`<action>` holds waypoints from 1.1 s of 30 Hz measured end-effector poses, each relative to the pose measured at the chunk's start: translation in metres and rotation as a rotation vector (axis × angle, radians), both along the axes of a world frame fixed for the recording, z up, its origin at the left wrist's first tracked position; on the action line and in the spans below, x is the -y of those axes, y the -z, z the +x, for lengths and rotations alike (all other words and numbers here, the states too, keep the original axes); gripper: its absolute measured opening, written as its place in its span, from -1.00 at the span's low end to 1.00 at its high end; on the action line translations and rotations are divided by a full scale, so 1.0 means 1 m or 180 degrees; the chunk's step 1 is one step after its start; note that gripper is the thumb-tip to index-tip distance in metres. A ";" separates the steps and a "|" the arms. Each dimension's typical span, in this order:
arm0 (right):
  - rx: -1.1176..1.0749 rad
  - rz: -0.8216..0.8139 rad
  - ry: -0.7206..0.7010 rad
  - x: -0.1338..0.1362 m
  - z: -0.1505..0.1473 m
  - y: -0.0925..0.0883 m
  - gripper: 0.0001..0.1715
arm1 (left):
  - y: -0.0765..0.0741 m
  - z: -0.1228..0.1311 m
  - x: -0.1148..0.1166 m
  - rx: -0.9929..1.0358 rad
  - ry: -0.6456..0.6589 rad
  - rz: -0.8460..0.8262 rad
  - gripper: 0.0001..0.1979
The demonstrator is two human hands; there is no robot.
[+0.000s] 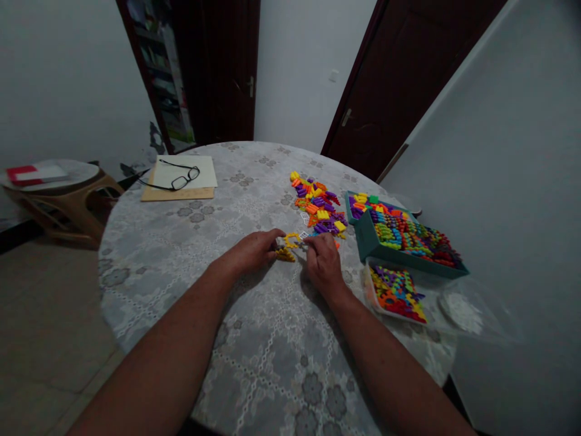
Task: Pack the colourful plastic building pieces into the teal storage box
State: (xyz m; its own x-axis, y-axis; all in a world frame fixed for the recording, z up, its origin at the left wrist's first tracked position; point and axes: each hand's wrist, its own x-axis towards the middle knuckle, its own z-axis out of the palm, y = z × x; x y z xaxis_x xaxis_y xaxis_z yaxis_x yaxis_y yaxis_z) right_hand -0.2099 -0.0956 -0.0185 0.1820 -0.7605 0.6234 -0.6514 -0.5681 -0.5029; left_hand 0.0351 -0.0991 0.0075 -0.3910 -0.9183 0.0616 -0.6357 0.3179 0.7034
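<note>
Over the middle of the table, my left hand is closed in a pinch on yellow plastic building pieces. The upper one is an angular, open yellow piece; a darker yellow toothed piece sits below it, by my fingertips. Facing it from the right, my right hand has its thumb and fingers pressed together beside the yellow pieces. What lies in that pinch is too small to make out. Just beyond my fingers lies a pile of colourful plastic pieces, purple, orange, yellow and red.
On the right stand a teal box of sorted pieces and a clear tub of loose ones. A clear bag lies beside them. Glasses rest on papers at the far left. A patterned cloth covers the round table.
</note>
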 end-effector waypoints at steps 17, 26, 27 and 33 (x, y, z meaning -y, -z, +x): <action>-0.0446 0.0060 -0.0234 0.004 0.012 0.009 -0.72 | 0.001 -0.004 0.002 0.0251 0.0114 -0.0213 -0.74; -0.0528 0.0127 -0.0256 0.012 0.016 0.024 -0.48 | 0.002 -0.001 0.001 0.0095 0.0027 -0.0064 -0.53; -0.0514 0.0160 -0.0258 0.012 0.015 0.025 -0.46 | 0.003 -0.001 0.002 0.0068 0.0004 -0.0051 -0.50; -0.0461 0.0208 -0.0457 0.012 0.013 0.029 -0.52 | 0.006 0.001 0.004 0.0351 -0.0049 -0.0328 -0.53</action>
